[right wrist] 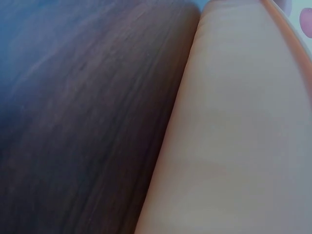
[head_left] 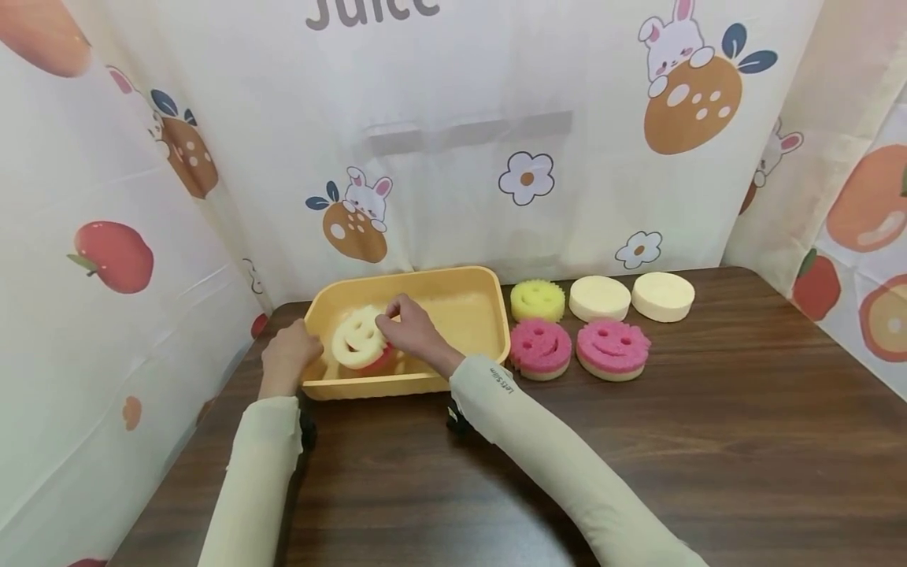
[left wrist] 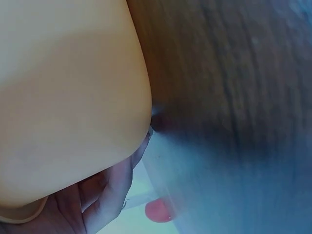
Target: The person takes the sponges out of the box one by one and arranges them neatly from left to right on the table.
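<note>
A yellow tray (head_left: 460,384) stands at the back left of the table. My left hand (head_left: 289,354) grips its left rim; in the left wrist view the fingers (left wrist: 109,195) lie along the outside of the wall. Inside the tray, at its left, a round smiley-face sponge (head_left: 349,335) is tilted, pale cream face up, with pink showing beneath its lower edge. My right hand (head_left: 414,327) reaches over the front wall and pinches the sponge's right edge, its fingertips partly hidden. The right wrist view holds mostly the tray's outer wall (right wrist: 234,122).
Right of the tray sit a yellow smiley sponge (head_left: 537,301), two pink smiley sponges (head_left: 541,346) and two plain cream round sponges (head_left: 599,297). Printed curtains (head_left: 453,213) hang behind and at both sides of the dark wooden table (head_left: 708,457).
</note>
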`<state>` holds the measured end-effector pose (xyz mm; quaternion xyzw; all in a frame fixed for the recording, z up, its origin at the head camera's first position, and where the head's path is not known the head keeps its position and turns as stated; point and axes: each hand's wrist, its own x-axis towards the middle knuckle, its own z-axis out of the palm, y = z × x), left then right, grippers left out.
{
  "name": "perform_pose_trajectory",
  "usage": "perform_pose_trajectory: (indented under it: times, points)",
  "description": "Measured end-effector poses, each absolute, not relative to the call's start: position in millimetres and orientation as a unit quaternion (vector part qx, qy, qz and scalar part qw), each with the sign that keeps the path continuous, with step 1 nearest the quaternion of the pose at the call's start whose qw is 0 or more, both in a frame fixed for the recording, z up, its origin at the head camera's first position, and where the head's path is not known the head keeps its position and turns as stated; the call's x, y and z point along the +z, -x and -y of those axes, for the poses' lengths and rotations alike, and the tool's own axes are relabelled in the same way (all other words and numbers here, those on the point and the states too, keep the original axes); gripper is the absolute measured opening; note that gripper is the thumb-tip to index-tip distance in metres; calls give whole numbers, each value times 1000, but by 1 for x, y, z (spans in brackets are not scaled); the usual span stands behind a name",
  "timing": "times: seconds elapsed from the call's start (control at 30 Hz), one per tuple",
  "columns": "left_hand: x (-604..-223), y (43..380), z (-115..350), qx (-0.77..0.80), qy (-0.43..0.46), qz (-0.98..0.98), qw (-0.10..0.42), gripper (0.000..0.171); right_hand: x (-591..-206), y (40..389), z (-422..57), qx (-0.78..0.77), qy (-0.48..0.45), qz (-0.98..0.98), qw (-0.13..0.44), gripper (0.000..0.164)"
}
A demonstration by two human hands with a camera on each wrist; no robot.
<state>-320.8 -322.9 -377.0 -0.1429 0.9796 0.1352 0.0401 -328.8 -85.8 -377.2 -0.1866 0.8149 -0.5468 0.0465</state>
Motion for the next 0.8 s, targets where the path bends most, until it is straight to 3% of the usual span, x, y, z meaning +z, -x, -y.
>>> perform_pose_trajectory:
  times: [0.3,0.8]
  points:
    - [-379,319,322,126,135,-982,28,49,-375,327,80,-549,181,-815,46,14]
    - [-377,320,323,129,138,-981,49,50,-366,324,58,-534,171,-827,43,17]
